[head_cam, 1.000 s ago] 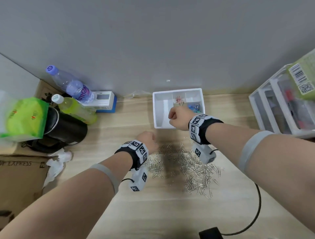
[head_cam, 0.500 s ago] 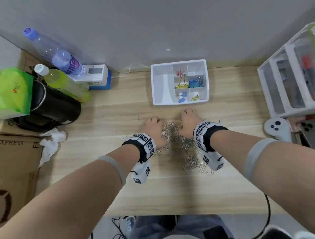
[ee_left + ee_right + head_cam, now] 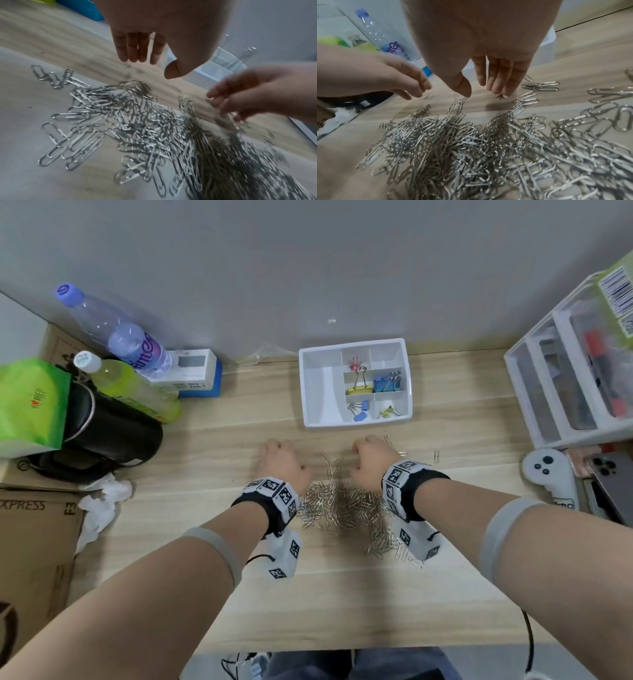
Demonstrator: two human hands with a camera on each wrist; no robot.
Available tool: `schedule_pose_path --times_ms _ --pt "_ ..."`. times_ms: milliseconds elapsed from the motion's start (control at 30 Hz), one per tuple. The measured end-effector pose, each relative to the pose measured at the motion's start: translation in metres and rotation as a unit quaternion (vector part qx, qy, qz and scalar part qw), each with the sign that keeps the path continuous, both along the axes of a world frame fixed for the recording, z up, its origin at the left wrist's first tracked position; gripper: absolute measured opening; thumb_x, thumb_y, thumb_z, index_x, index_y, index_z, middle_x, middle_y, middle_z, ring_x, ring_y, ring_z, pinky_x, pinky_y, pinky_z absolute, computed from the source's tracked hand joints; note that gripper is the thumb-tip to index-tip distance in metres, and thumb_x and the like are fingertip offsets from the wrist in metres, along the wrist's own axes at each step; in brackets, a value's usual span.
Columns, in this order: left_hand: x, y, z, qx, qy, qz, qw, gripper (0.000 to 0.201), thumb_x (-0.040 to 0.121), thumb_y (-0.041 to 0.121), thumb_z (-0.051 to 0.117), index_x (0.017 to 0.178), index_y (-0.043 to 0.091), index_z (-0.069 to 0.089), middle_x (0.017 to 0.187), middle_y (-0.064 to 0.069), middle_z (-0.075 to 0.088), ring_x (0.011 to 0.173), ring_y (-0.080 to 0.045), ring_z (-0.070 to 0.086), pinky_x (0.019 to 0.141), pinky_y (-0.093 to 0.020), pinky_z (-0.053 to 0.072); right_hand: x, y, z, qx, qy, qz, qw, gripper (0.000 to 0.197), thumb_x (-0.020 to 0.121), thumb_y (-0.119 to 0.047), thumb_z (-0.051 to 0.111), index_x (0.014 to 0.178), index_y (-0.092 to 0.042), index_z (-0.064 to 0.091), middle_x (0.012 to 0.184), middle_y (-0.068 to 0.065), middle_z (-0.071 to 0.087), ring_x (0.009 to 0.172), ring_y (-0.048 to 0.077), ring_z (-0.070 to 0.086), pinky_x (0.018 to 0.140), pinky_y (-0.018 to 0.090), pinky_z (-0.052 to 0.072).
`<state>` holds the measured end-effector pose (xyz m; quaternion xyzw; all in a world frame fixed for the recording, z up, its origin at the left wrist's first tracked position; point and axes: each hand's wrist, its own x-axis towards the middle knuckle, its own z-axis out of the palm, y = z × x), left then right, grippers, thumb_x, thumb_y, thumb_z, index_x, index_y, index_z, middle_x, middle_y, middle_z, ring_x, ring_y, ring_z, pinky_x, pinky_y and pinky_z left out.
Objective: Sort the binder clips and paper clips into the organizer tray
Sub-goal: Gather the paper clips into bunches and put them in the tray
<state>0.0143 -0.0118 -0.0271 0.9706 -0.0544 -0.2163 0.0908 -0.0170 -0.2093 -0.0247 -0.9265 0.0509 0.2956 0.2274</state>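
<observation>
A heap of silver paper clips (image 3: 342, 503) lies on the wooden desk between my wrists. My left hand (image 3: 279, 458) and right hand (image 3: 371, 455) rest at the heap's far edge, one on each side, both open and holding nothing. The left wrist view shows my left hand (image 3: 150, 63) with straight fingers pointing down at the paper clips (image 3: 137, 128). In the right wrist view my right hand (image 3: 481, 89) touches a paper clip (image 3: 458, 100) with its thumb tip. Beyond them stands the white organizer tray (image 3: 322, 392), holding yellow (image 3: 359, 387), blue (image 3: 385, 383) and pink (image 3: 354, 364) binder clips in its small compartments.
Two bottles (image 3: 116, 333), a black container (image 3: 113, 433), a green bag (image 3: 30, 405), a cardboard box (image 3: 34, 542) and tissue (image 3: 102, 501) crowd the left. A white drawer unit (image 3: 575, 385), game controller (image 3: 548, 474) and phone (image 3: 613, 474) stand at the right. One stray clip (image 3: 436, 456) lies right of my hand.
My right hand came back from over the tray to the clip heap. Both hands have since opened and spread apart along the heap's far edge.
</observation>
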Motion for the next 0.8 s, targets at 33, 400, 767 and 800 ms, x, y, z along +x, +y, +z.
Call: schedule_pose_path --times_ms 33,400,767,800 --pt "0.003 0.005 -0.001 0.019 -0.002 0.028 0.999 0.051 0.078 0.034 0.056 0.121 0.008 0.049 0.120 -0.012 0.046 0.114 -0.028 0.043 0.099 -0.041 0.043 0.001 0.000 -0.001 -0.001 0.003 0.015 1.000 0.052 0.083 -0.025 0.060 0.132 -0.009 0.048 0.125 0.008 0.047 0.112 0.026 0.052 0.096 0.038 0.048" --pt "-0.022 -0.008 -0.008 -0.027 0.047 -0.082 0.995 0.050 0.074 0.034 0.060 0.119 0.012 0.058 0.115 -0.010 0.051 0.112 -0.029 0.042 0.100 -0.036 0.037 0.001 0.039 -0.009 0.041 0.011 0.116 0.992 0.060 0.076 -0.028 0.064 0.132 -0.019 0.047 0.124 0.006 0.043 0.118 0.025 0.043 0.094 0.031 0.040" --pt "-0.017 -0.028 -0.003 -0.134 0.067 -0.077 0.986 0.014 0.074 0.019 0.058 0.083 0.015 0.067 0.081 0.003 0.060 0.089 -0.024 0.056 0.080 -0.036 0.051 -0.001 -0.001 0.002 -0.043 -0.016 -0.037 0.998 0.041 0.083 -0.026 0.056 0.120 -0.009 0.054 0.121 0.011 0.048 0.111 0.029 0.050 0.092 0.042 0.050" --pt "-0.016 -0.032 -0.003 -0.135 0.069 -0.077 0.985 0.016 0.074 0.020 0.057 0.085 0.014 0.067 0.084 -0.001 0.062 0.089 -0.025 0.056 0.081 -0.037 0.051 -0.001 -0.005 0.000 -0.073 -0.016 -0.056 0.996 0.046 0.083 -0.029 0.057 0.123 -0.008 0.051 0.125 0.012 0.045 0.116 0.030 0.045 0.094 0.044 0.049"
